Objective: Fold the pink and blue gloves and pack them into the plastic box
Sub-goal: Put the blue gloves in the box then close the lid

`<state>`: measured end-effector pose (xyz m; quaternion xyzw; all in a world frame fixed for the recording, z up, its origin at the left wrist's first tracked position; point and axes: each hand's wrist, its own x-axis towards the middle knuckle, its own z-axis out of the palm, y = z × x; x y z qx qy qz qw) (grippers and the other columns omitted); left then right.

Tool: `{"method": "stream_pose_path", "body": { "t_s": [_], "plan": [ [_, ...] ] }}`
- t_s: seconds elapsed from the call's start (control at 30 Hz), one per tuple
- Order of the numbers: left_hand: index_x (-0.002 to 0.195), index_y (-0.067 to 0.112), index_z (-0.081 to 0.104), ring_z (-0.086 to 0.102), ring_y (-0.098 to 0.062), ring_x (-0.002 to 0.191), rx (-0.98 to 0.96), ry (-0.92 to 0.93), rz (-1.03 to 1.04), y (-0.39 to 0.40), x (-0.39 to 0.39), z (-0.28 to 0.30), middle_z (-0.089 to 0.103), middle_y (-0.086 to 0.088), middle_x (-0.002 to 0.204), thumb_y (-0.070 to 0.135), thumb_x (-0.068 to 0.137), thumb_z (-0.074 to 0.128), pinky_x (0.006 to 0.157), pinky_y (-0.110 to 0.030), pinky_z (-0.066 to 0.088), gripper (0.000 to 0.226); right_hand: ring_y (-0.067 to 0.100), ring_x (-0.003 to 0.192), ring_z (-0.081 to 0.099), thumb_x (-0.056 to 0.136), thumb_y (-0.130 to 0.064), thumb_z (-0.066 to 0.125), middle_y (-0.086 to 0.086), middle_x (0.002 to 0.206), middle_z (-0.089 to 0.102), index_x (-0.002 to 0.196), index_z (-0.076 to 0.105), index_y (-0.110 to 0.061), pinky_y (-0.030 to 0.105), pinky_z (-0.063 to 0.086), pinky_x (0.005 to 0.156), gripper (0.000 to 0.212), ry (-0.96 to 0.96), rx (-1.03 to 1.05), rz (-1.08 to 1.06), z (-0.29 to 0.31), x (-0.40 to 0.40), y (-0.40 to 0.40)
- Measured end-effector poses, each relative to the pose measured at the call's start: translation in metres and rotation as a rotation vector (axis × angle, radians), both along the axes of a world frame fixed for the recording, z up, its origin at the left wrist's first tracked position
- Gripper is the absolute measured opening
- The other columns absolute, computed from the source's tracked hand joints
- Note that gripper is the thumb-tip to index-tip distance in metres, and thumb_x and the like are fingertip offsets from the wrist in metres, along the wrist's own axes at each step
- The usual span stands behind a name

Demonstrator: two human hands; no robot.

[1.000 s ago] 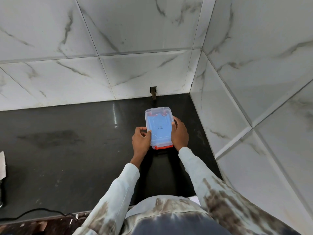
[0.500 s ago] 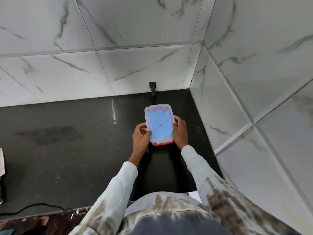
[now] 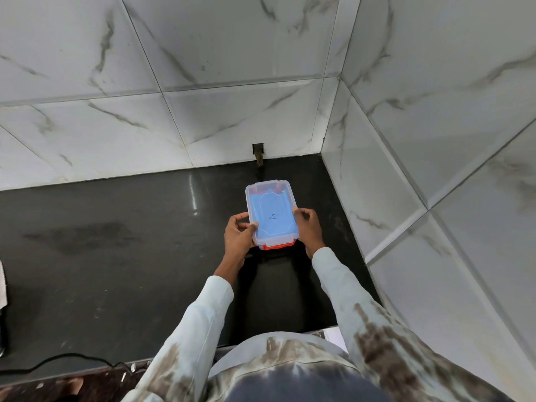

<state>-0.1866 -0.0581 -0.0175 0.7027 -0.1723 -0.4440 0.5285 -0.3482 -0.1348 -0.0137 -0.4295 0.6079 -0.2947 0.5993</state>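
Observation:
The clear plastic box with its lid on and orange clips at the near end sits on the black counter near the corner. Blue shows through the lid; no pink glove is visible. My left hand grips the box's left near edge, with the thumb on the lid. On the other side, my right hand holds the right edge with curled fingers.
White marble-tiled walls close in behind and to the right. A small dark fitting sticks out of the back wall just beyond the box. A black cable runs along the counter's front edge at the left.
Both hands have shifted on the box: the left thumb now lies over the lid edge and the right fingers curl tighter on the side. The box has stayed in place.

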Motion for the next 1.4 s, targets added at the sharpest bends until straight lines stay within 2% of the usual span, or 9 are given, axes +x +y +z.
{"method": "stream_pose_path", "body": {
  "t_s": [0.27,0.37,0.47,0.57,0.67,0.8,1.0,1.23,1.4],
  "plan": [
    [0.138,0.015,0.057,0.076,-0.025,0.108,-0.008,-0.182,0.067,-0.005,-0.025,0.005,0.071,-0.011,0.124,0.026,0.099,0.076,0.097,-0.051,0.065,0.045,0.026,0.113,0.071,0.106,-0.053,0.053,0.013,0.131,0.065,0.136,0.052,-0.010,0.038,0.063,0.096,0.052,0.114,0.103,-0.074,-0.003,-0.006,0.007],
    [0.140,0.022,0.058,0.061,-0.014,0.115,-0.024,-0.588,-0.040,0.001,-0.032,0.004,0.054,-0.003,0.136,0.033,0.102,0.071,0.101,-0.033,0.058,0.042,0.022,0.088,0.067,0.107,-0.050,0.053,0.014,0.126,0.069,0.133,0.056,-0.008,0.025,0.052,0.062,0.049,0.098,0.115,-0.098,0.000,-0.008,0.007],
    [0.132,0.025,0.065,0.051,-0.017,0.126,-0.145,-0.972,-0.312,0.009,-0.039,-0.001,0.051,0.002,0.134,0.040,0.109,0.055,0.109,-0.038,0.046,0.029,0.017,0.069,0.064,0.106,-0.047,0.057,0.014,0.113,0.072,0.130,0.063,-0.004,0.021,0.048,0.056,0.049,0.040,0.168,-0.104,0.001,-0.011,0.006],
    [0.125,0.031,0.067,0.047,-0.013,0.133,-0.105,-1.062,-0.533,0.013,-0.049,-0.007,0.053,0.009,0.135,0.054,0.105,0.056,0.123,-0.040,0.031,0.032,0.017,0.071,0.067,0.107,-0.046,0.058,0.016,0.109,0.073,0.128,0.066,-0.002,0.024,0.056,0.061,0.049,0.006,0.188,-0.080,0.001,-0.014,0.005],
    [0.130,0.035,0.065,0.046,-0.011,0.135,-0.077,-1.123,-0.591,0.012,-0.044,-0.007,0.054,0.011,0.138,0.064,0.096,0.065,0.127,-0.040,0.027,0.044,0.028,0.097,0.076,0.106,-0.048,0.057,0.015,0.123,0.072,0.127,0.062,-0.007,0.034,0.064,0.086,0.047,0.077,0.151,-0.049,0.002,-0.016,0.004],
    [0.122,0.029,0.071,0.056,-0.013,0.128,-0.111,-1.127,-0.537,0.010,-0.039,-0.003,0.065,0.009,0.130,0.052,0.096,0.073,0.122,-0.037,0.034,0.034,0.023,0.095,0.071,0.107,-0.048,0.056,0.014,0.130,0.068,0.134,0.055,-0.008,0.025,0.058,0.067,0.048,0.143,0.090,-0.017,0.005,-0.016,0.005],
    [0.110,0.021,0.076,0.063,-0.012,0.110,-0.129,-1.066,-0.508,0.004,-0.043,0.004,0.070,0.006,0.117,0.044,0.097,0.075,0.105,-0.029,0.050,0.027,0.030,0.113,0.073,0.110,-0.042,0.051,0.013,0.134,0.064,0.138,0.052,-0.012,0.041,0.064,0.098,0.041,0.193,0.030,0.019,0.007,-0.016,0.005],
    [0.097,0.019,0.081,0.069,-0.011,0.086,-0.088,-0.964,-0.496,-0.004,-0.043,0.013,0.076,0.007,0.098,0.051,0.098,0.071,0.089,-0.030,0.062,0.033,0.028,0.118,0.067,0.111,-0.021,0.046,0.016,0.137,0.061,0.136,0.051,-0.011,0.045,0.060,0.105,0.028,0.290,-0.058,0.102,0.014,-0.017,-0.003],
    [0.110,0.020,0.079,0.063,-0.017,0.116,-0.128,-1.011,-0.358,0.003,-0.026,0.013,0.074,0.007,0.118,0.030,0.106,0.062,0.110,-0.042,0.048,0.021,0.035,0.120,0.066,0.106,-0.010,0.046,0.015,0.133,0.065,0.130,0.063,-0.011,0.044,0.056,0.105,0.030,0.545,-0.214,0.271,0.021,-0.018,-0.012]
  ]
}}
